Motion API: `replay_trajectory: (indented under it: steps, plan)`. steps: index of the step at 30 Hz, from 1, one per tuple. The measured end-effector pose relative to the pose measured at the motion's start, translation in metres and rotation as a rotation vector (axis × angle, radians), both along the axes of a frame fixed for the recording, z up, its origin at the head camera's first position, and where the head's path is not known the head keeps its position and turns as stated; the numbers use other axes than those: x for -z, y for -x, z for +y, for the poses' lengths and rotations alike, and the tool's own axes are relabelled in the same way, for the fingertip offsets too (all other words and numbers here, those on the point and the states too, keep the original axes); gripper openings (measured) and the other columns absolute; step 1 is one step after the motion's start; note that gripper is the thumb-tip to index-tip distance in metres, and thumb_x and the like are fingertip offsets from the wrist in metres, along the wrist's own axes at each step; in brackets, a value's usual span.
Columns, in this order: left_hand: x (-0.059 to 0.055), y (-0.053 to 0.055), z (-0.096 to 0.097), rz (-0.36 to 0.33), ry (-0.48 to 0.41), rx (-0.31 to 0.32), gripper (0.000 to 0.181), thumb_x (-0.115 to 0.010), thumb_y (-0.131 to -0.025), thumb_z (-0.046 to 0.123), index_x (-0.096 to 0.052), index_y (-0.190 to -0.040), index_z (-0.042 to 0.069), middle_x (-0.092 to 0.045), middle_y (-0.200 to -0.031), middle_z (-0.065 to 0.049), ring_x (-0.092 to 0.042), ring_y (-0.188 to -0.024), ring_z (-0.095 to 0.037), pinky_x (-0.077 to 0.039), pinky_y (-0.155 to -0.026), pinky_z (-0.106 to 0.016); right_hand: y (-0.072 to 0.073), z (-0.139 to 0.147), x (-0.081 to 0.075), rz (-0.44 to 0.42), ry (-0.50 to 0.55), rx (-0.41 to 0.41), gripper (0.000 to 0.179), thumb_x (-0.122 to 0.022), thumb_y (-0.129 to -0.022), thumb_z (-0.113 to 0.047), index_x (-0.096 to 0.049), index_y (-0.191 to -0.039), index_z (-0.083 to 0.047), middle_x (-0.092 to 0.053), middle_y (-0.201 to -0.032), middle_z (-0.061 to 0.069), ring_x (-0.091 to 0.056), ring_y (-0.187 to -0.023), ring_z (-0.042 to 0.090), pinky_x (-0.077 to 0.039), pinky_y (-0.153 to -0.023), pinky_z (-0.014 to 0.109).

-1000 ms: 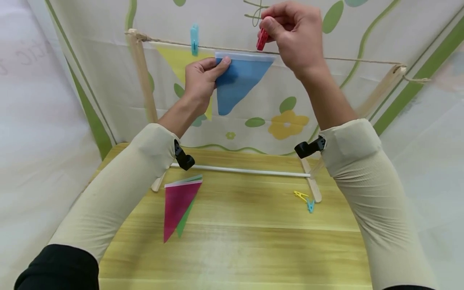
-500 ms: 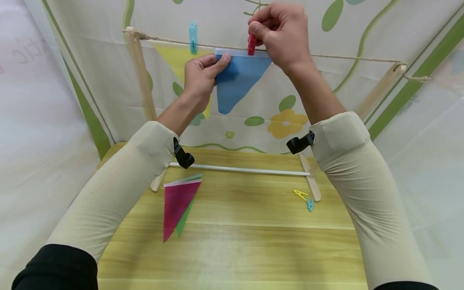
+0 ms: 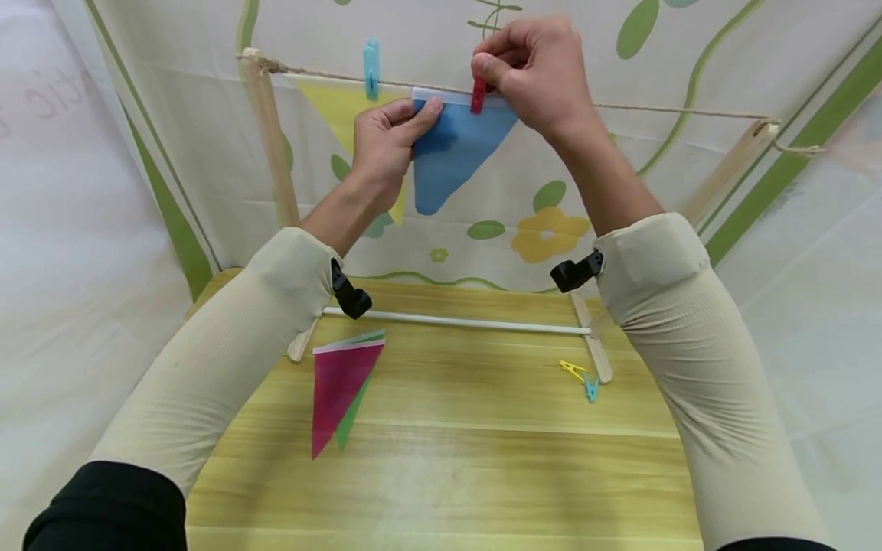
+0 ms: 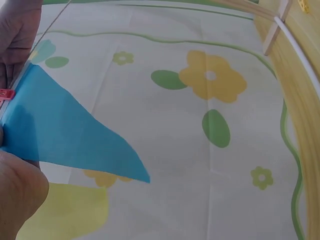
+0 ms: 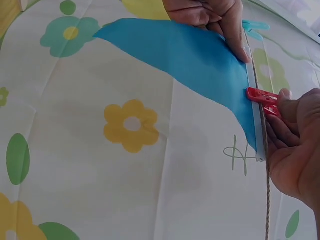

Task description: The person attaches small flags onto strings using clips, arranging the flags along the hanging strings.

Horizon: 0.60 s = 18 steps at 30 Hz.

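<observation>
Head view gives us the left hand (image 3: pixel 386 145) pinching a blue pennant (image 3: pixel 458 149) at the string (image 3: pixel 717 115); there, we see the right hand (image 3: pixel 544 76) grasping a red clothespin (image 3: pixel 478 98) over that pennant's top edge, a yellow pennant (image 3: pixel 334 111) hanging below the string

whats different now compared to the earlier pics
The right hand has moved left and slightly down, bringing the red clothespin from above the rope onto the top edge of the blue flag. Nothing has been let go. Unchanged: the left hand pinches the blue flag's corner, and the pink flag and green flag lie on the table.
</observation>
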<state>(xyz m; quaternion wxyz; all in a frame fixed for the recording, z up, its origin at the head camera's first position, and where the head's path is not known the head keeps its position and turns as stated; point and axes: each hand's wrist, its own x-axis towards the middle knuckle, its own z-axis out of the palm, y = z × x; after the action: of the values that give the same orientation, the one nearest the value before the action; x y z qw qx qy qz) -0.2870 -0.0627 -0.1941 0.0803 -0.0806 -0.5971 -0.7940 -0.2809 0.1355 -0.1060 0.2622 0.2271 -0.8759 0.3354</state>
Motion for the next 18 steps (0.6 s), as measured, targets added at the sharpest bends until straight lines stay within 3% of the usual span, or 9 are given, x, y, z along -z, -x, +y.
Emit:
replay_trajectory:
  steps: [8, 18]
  plan:
    - [-0.0018, 0.001, -0.0003, -0.006, 0.003, 0.007, 0.031, -0.086, -0.102, 0.028, -0.086, -0.126, 0.008, -0.085, -0.131, -0.007, -0.073, -0.129, -0.022, -0.057, -0.121, -0.035, -0.0018, 0.0043, -0.0048, -0.059, -0.052, 0.009, 0.032, -0.073, -0.111, -0.032, -0.085, -0.128, -0.007, -0.078, -0.103, -0.005, -0.067, -0.088, 0.001, -0.055, -0.085, 0.018]
    - [0.0058, 0.0004, -0.0058, -0.022, 0.012, 0.014, 0.031, -0.085, -0.103, 0.03, -0.085, -0.127, 0.01, -0.084, -0.129, -0.006, -0.072, -0.127, -0.022, -0.057, -0.121, -0.037, -0.0034, 0.0026, -0.0005, -0.095, -0.065, -0.032, 0.035, -0.072, -0.112, -0.032, -0.082, -0.135, -0.007, -0.081, -0.116, 0.007, -0.066, -0.092, 0.002, -0.054, -0.086, 0.018]
